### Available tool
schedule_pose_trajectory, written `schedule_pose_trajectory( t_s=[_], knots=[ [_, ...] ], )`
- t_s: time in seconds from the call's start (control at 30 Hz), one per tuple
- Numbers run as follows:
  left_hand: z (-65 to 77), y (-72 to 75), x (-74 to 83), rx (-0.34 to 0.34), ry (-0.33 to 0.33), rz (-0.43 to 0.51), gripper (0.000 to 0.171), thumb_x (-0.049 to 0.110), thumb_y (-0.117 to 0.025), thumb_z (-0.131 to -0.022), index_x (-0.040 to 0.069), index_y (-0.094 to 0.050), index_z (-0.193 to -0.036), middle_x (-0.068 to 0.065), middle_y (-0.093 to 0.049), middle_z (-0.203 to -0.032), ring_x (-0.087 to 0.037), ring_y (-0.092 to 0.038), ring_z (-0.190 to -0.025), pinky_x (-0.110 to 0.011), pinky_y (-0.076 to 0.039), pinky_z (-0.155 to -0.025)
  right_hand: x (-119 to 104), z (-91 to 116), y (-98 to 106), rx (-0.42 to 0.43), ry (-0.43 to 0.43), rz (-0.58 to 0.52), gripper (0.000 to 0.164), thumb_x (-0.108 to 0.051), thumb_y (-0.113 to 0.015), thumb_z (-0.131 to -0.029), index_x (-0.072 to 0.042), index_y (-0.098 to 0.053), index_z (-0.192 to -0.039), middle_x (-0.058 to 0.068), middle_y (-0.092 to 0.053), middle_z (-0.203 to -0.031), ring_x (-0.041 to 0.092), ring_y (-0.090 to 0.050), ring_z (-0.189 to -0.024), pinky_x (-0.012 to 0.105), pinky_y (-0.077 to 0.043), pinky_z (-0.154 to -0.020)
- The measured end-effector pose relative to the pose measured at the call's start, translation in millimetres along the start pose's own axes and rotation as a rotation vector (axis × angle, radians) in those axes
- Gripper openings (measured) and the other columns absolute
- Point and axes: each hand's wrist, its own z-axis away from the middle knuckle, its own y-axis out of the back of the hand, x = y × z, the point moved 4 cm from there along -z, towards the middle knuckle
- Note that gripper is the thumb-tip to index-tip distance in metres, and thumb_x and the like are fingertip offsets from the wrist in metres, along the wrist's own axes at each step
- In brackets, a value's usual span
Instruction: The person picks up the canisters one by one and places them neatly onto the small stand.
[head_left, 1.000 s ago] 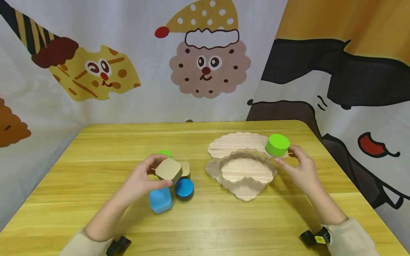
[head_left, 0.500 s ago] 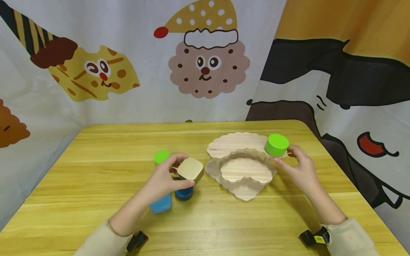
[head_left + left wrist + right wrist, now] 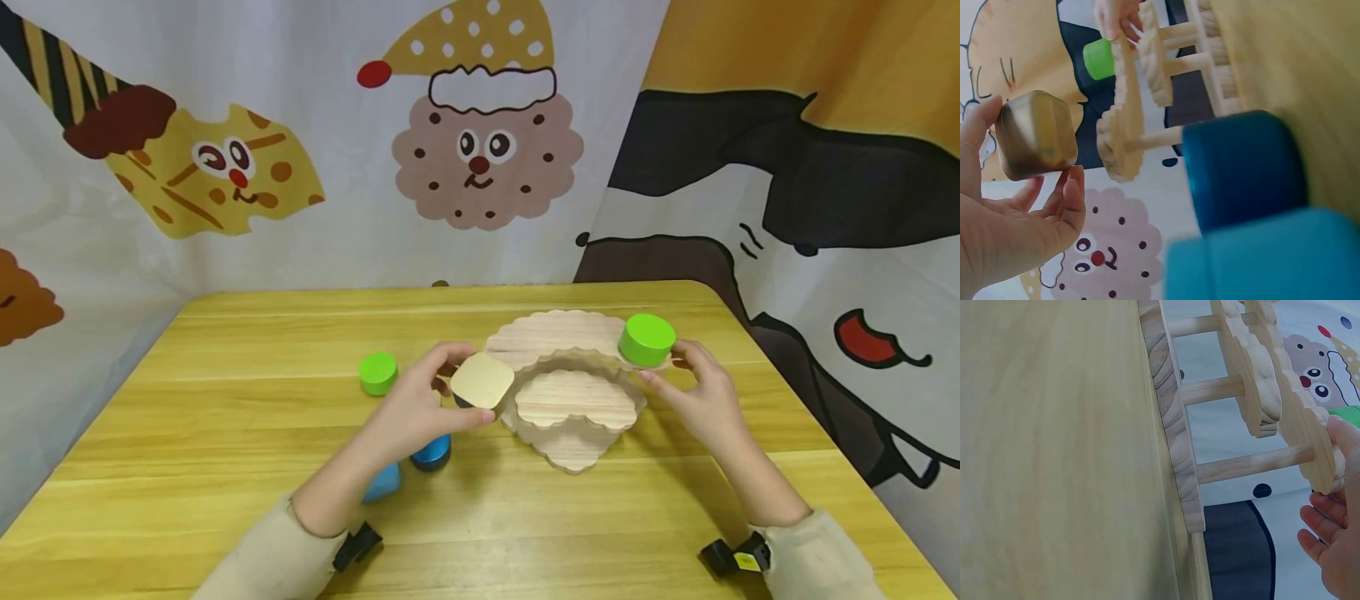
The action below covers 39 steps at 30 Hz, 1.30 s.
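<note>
My left hand (image 3: 412,412) holds a gold square tin (image 3: 482,382) between thumb and fingers, raised beside the left end of a tiered wooden stand (image 3: 555,337). The left wrist view shows the same tin (image 3: 1038,134) in mid-air, apart from the stand. With thumb and fingers, my right hand (image 3: 701,396) grips the right end of the stand's scalloped upper tier, also seen in the right wrist view. A green round tin (image 3: 648,337) sits on that end, next to the fingers. Two lower wooden tiers carry nothing.
Left of the stand, a green round tin (image 3: 378,372), a blue round tin (image 3: 432,452) and a light blue square tin (image 3: 382,482) stand on the wooden table (image 3: 225,400). My left arm partly covers the blue ones. A cartoon-printed curtain (image 3: 337,250) hangs behind.
My left hand has carried the gold tin rightward from the group of tins to the stand's left end. The table's green tin came into full view. My right hand stays put.
</note>
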Motion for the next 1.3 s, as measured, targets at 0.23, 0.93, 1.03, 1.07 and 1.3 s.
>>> schedule_pose_trajectory(
  t_s=[0.23, 0.93, 1.03, 1.07, 1.3],
  knots=[
    [-11.1, -6.3, 12.6, 0.02, 0.015, 0.003, 0.073, 0.03, -0.086, -0.07, 0.014, -0.052, -0.132, 0.006, -0.058, -0.113, -0.017, -0.052, -0.096, -0.045, -0.044, -0.078, -1, 1, 0, 0.008, 0.007, 0.01, 0.049, -0.019, -0.077, -0.083, 0.001, -0.057, -0.123, 0.017, -0.057, -0.12, 0.034, -0.052, -0.107, 0.037, -0.038, -0.087],
    [-56.1, -44.9, 42.0, 0.06, 0.011, -0.06, 0.074, 0.033, -0.086, -0.07, 0.014, -0.051, -0.133, 0.003, -0.057, -0.111, -0.014, -0.053, -0.096, -0.031, -0.048, -0.073, 0, 0, 1, 0.009, 0.024, 0.007, 0.05, -0.017, -0.077, -0.082, 0.003, -0.056, -0.123, 0.018, -0.056, -0.12, 0.035, -0.052, -0.106, 0.047, -0.04, -0.087],
    [-64.3, -48.7, 43.3, 0.076, 0.002, -0.041, 0.074, 0.034, -0.087, -0.07, 0.014, -0.052, -0.132, 0.003, -0.057, -0.11, -0.015, -0.053, -0.093, -0.031, -0.048, -0.071, -1, 0, 1, 0.01, 0.024, 0.0, 0.05, -0.016, -0.077, -0.083, 0.003, -0.056, -0.123, 0.019, -0.056, -0.12, 0.036, -0.052, -0.105, 0.052, -0.039, -0.087],
    [-66.9, -50.1, 43.5, 0.081, 0.003, -0.035, 0.074, 0.036, -0.086, -0.07, 0.015, -0.052, -0.132, 0.004, -0.056, -0.111, -0.015, -0.052, -0.092, -0.03, -0.048, -0.071, -1, 0, 1, 0.01, 0.023, -0.001, 0.049, -0.016, -0.077, -0.083, 0.003, -0.056, -0.123, 0.019, -0.056, -0.12, 0.036, -0.052, -0.106, 0.053, -0.039, -0.087],
    [-84.0, -60.9, 44.4, 0.114, -0.003, 0.018, 0.074, 0.036, -0.086, -0.07, 0.015, -0.053, -0.132, 0.004, -0.057, -0.105, -0.015, -0.053, -0.087, -0.03, -0.049, -0.067, 0, 0, 0, 0.002, 0.008, -0.007, 0.05, -0.018, -0.077, -0.083, 0.003, -0.055, -0.123, 0.02, -0.055, -0.121, 0.037, -0.051, -0.107, 0.055, -0.039, -0.088]
  ],
)
